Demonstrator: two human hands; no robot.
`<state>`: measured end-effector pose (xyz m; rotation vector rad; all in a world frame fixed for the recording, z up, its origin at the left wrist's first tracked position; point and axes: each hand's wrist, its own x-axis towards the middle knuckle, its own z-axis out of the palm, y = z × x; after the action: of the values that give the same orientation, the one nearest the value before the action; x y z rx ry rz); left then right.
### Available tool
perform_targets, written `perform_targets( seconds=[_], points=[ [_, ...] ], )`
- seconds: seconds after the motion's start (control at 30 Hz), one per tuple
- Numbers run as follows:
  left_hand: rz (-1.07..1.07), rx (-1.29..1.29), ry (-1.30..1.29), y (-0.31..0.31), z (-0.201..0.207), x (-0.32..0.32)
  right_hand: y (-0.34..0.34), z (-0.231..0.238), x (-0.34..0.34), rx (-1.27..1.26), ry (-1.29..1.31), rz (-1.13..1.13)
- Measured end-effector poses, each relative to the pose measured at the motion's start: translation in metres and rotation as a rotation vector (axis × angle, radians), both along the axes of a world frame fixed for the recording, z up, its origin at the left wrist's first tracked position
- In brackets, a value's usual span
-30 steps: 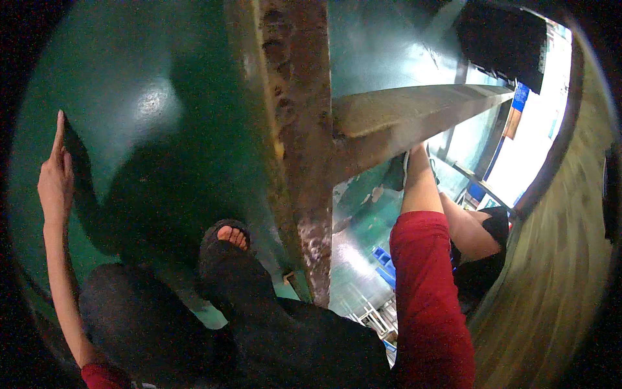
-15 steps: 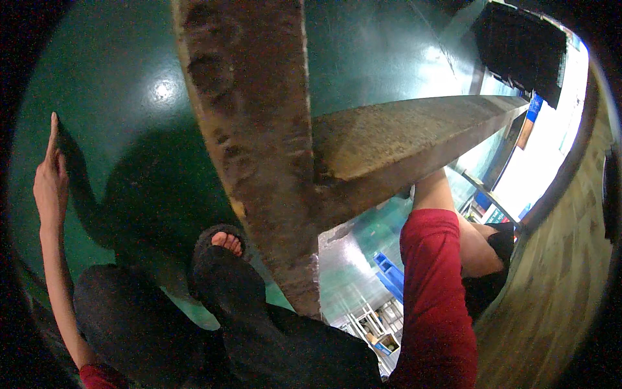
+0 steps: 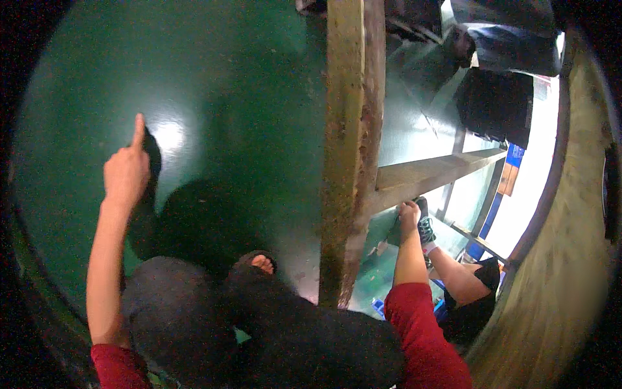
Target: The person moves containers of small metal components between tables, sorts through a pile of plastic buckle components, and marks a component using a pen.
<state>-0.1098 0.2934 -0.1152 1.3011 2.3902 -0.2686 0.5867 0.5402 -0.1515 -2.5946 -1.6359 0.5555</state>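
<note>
Here, pointing with the left hand (image 3: 127, 172) over the green floor (image 3: 246, 78), off the left edge of the wooden beam (image 3: 346, 214), with forefinger straight and other fingers folded. Curled narrow with the right hand (image 3: 409, 214), near the lower edge of the wooden crossbar (image 3: 440, 172), beside a dark shoe (image 3: 425, 228); impossible to tell about any grip in either.

I have the left hand (image 3: 127, 175) pointing forward, index finger (image 3: 138, 131) straight, the others folded; the right arm (image 3: 413, 259) reaches out, its right hand (image 3: 409, 212) seemingly curled.
</note>
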Motion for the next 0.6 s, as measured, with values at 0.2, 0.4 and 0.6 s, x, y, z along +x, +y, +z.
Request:
perform_targets(
  seconds=[0.2, 0.4, 0.6],
  points=[
    [0.029, -0.039, -0.318, -0.005, 0.027, -0.041, -0.036, 0.095, -0.212, 0.576, 0.160, -0.245],
    [0.060, 0.081, -0.563, -0.001, 0.133, -0.057, -0.081, 0.203, -0.355, 0.758, 0.779, -0.209],
    [0.184, 0.057, -0.655, -0.035, 0.193, -0.070, -0.174, 0.331, -0.497, 0.534, 1.233, -0.092]
  ],
)
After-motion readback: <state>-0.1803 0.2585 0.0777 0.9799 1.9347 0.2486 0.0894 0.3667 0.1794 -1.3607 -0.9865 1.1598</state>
